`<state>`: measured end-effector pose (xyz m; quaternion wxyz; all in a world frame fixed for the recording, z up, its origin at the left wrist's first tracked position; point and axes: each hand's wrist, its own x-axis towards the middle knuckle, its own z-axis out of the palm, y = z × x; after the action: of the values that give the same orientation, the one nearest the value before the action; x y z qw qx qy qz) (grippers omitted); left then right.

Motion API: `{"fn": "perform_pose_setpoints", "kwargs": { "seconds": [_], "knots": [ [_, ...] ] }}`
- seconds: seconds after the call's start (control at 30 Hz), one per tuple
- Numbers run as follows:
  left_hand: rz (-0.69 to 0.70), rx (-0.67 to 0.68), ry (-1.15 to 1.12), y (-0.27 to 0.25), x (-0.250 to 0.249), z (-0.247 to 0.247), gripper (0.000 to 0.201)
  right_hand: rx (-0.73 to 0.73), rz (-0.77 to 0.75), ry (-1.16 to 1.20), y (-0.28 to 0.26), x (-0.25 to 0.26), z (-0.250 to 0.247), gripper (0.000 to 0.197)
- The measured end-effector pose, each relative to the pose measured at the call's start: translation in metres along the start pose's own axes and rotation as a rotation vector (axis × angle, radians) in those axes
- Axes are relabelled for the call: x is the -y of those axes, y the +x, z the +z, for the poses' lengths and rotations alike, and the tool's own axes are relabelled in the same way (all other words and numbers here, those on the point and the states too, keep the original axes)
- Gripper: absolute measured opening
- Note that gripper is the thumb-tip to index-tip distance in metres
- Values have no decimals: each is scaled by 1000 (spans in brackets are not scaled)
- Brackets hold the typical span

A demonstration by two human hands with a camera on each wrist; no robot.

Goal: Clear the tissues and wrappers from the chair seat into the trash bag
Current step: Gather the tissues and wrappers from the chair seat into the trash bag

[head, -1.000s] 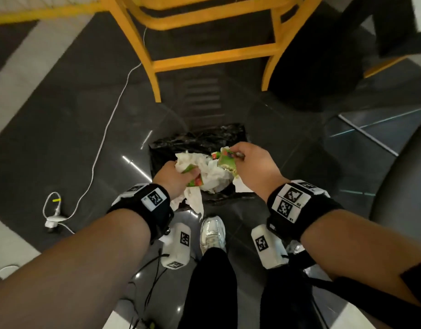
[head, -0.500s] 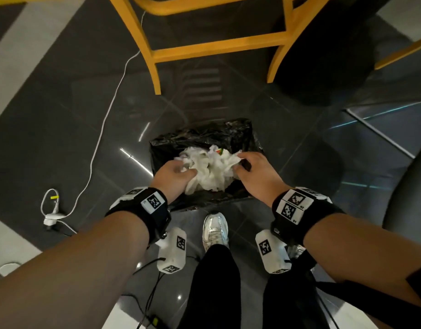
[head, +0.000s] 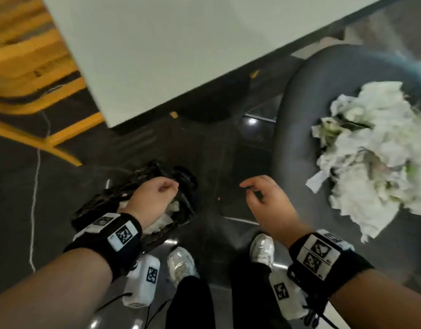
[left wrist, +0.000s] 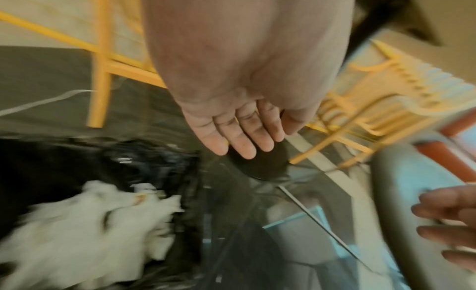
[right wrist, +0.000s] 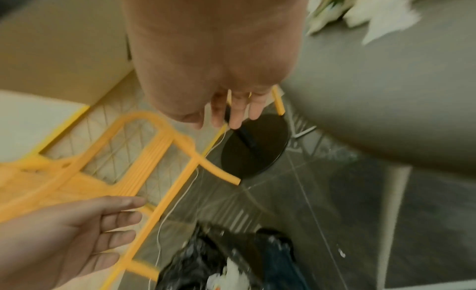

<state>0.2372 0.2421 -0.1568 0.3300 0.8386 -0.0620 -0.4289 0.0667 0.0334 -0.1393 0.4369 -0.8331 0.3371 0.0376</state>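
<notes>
A black trash bag (head: 143, 174) lies open on the dark floor with white tissues (head: 164, 219) inside it, blurred in the left wrist view as tissues (left wrist: 77, 223). My left hand (head: 162, 191) hovers just over the bag, empty, its fingers (left wrist: 242, 139) relaxed. My right hand (head: 254, 195) is in the air between the bag and the grey chair seat (head: 297, 115), fingers (right wrist: 237, 113) loose and holding nothing. A heap of white tissues and green wrappers (head: 375, 143) covers the seat to the right of that hand.
A white tabletop (head: 169, 48) overhangs the far side. A yellow chair (head: 26, 74) stands at the left, with a white cable (head: 35, 198) running down the floor. A black round base (right wrist: 255, 145) sits under the table. My shoes (head: 181, 262) are just below the bag.
Both hands let go of the tissues and wrappers into the bag and came away empty. The right hand moved right, and the view swung right to the grey chair seat.
</notes>
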Motion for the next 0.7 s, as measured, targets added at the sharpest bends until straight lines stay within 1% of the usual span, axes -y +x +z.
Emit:
{"fn": "perform_pose_setpoints", "kwargs": {
  "seconds": [0.13,0.23,0.3,0.37,0.4,0.53,0.57,0.63,0.7],
  "knots": [
    [198,84,112,-1,-83,68,9,-227,36,18,-21,-53,-78,27],
    [283,155,217,-8,-137,119,7,-368,120,86,-40,-92,-127,25],
    [329,192,258,-15,-169,149,7,-431,198,123,-50,-119,-154,25],
    [386,215,308,-21,-198,177,8,-454,273,183,-58,-142,-175,22],
    [423,210,347,-23,-211,191,10,-467,282,183,-61,-151,-185,20],
    [541,143,461,-21,-263,240,22,-514,223,99,-69,-176,-218,14],
    [555,159,503,-21,-272,253,25,-519,223,93,-70,-181,-224,13],
    [578,237,649,-23,-279,284,35,-527,256,103,-71,-192,-233,13],
    [605,313,806,-27,-272,314,56,-506,282,132,-73,-200,-238,15]
  ]
}}
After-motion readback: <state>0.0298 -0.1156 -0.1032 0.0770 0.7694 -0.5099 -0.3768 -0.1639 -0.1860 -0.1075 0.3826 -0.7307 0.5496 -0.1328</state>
